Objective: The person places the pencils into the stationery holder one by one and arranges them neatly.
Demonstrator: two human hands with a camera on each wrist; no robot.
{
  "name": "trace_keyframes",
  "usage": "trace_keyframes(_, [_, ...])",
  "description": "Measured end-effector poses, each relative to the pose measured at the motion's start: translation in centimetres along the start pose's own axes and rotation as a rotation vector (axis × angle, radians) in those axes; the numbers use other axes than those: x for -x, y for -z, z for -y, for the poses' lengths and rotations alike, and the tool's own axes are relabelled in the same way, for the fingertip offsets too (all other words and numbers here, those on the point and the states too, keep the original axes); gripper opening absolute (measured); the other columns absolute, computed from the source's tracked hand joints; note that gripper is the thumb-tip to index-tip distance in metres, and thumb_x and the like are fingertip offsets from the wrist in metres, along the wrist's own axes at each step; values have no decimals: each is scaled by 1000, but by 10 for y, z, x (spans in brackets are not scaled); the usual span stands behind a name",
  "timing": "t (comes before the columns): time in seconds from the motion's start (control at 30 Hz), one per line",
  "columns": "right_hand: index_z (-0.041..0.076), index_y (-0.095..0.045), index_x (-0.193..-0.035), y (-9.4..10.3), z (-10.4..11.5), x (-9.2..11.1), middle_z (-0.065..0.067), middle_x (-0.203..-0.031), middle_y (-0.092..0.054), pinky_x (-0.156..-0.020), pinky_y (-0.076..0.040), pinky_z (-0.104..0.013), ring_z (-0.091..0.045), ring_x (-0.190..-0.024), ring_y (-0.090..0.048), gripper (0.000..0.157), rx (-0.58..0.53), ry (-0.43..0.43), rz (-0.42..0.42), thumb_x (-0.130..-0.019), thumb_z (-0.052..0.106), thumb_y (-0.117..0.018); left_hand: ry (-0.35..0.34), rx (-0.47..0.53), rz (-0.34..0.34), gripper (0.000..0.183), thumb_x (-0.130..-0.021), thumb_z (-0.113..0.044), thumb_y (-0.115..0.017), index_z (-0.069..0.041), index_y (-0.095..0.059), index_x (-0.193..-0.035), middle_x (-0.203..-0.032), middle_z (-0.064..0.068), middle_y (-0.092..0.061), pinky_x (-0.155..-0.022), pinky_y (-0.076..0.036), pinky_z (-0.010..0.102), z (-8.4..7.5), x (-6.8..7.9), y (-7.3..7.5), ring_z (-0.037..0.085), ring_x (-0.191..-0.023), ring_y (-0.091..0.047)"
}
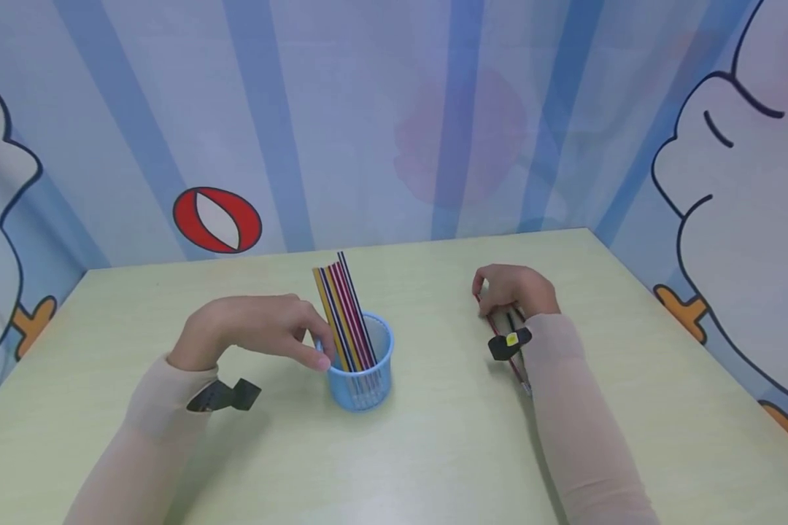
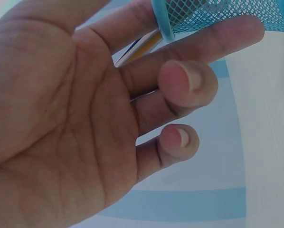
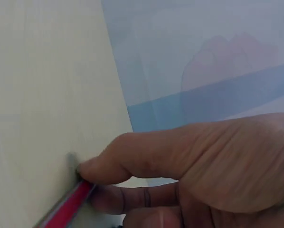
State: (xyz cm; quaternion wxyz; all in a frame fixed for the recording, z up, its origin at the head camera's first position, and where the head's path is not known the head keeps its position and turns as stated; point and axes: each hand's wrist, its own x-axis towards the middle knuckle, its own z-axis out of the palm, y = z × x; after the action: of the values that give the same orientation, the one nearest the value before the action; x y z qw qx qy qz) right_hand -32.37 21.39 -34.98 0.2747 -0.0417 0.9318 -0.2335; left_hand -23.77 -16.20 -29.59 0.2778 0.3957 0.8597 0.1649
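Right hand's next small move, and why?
Probably lift the red pencil toward the blue cup: the right hand pinches it near one end, the left hand holds the cup's rim, and other pencils lean inside.

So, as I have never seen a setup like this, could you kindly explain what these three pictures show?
There is no machine here, just someone working bare-handed. The wide picture looks forward and down from the head; the two close ones are taken from the left and right wrists. On the pale table stands a blue mesh cup with thin coloured sticks leaning in it. The left grip, simply a hand, holds the cup at its rim. The right grip pinches a red stick, with at least one dark stick close by.
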Motion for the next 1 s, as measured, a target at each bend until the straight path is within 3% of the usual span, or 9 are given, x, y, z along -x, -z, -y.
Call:
trace_keyframes(0.13, [11, -58, -110, -3, 3, -5, -6, -83, -52, -60, -39, -33, -18, -60, -46, 28, 26, 43, 28, -84, 9, -69, 4, 4, 4, 20, -94, -37, -70, -23, -75, -107, -101, -13, -68, -77, -50, 32, 0, 0, -1, 15, -88, -59])
trace_keyframes(0.23, [10, -55, -116, -2, 5, -9, -1, -67, -44, -58, -35, -33, -15, -53, -34, 32, -22, 152, 89, -86, 8, -67, 3, 4, 3, 20, -94, -37, -70, -23, -75, -107, -100, -13, -68, -77, -50, 32, 0, 0, -1, 15, -87, -59])
trace_keyframes(0.33, [6, -51, -125, 0, 7, -11, 0, -60, -38, -58, -32, -34, -16, -50, -28, 37, -140, 292, 133, -90, 4, -64, 0, 5, 1, 19, -94, -36, -70, -23, -75, -107, -100, -12, -68, -76, -50, 32, 0, 0, 0, 14, -85, -59])
trace_keyframes(0.47, [6, -49, -128, 4, 12, -8, -6, -66, -45, -55, -30, -35, -17, -49, -29, 39, -238, 422, 98, -91, 2, -61, -3, 4, -1, 19, -94, -36, -70, -23, -75, -107, -101, -13, -69, -76, -50, 32, 0, 0, 1, 12, -86, -59])
trace_keyframes(0.67, [15, -50, -125, 9, 23, 1, -22, -87, -56, -53, -28, -33, -15, -52, -30, 37, -283, 477, 43, -90, 4, -60, -4, 7, 4, 22, -94, -36, -70, -21, -75, -109, -103, -12, -69, -77, -50, 32, 0, -1, 1, 14, -87, -59])
trace_keyframes(1.0, [15, -51, -122, 16, 42, 21, -15, -86, -60, -63, -38, -33, -21, -70, -48, 33, -300, 622, -84, -92, 6, -61, -6, 8, 3, 19, -95, -36, -69, -23, -75, -107, -100, -12, -68, -75, -50, 32, 1, -1, 0, 15, -86, -59])
